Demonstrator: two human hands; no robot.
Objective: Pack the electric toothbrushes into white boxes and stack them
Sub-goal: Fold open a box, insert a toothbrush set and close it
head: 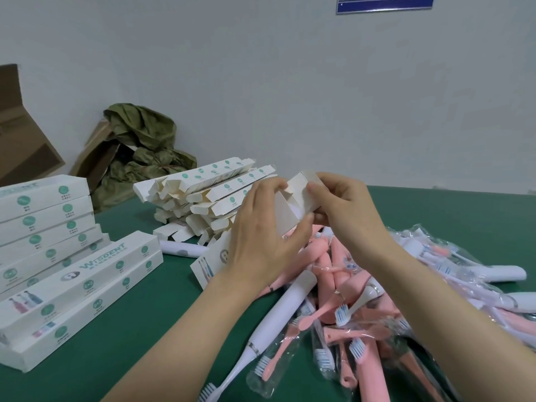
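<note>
1. A pale wall fills the upper half of the view.
2. A green table spreads below it.
3. A heap of toothbrushes, mostly pink with some white, lies on the right of the table. Many are in clear wrappers, and both forearms reach over the heap.
4. A stack of shut white boxes stands at the left in stepped layers, with green round marks on their sides.
5. A pile of empty boxes with their end flaps open lies at the middle, behind the hands.
6. Brown cartons lean at the far left.
7. A crumpled green cloth lies against the wall, beside the cartons.
8. The left hand grips the box, fingers over the top and thumb below.
9. The right hand pinches the box's end flap between thumb and curled fingers.
10. The box is held tilted above the heap, between the two hands. Its open end is up and its lower end is near the table. I cannot tell whether anything is inside it.
11. A white brush lies along the heap's left edge, bristles toward the viewer.
12. A blue sign shows at the top edge.
</note>
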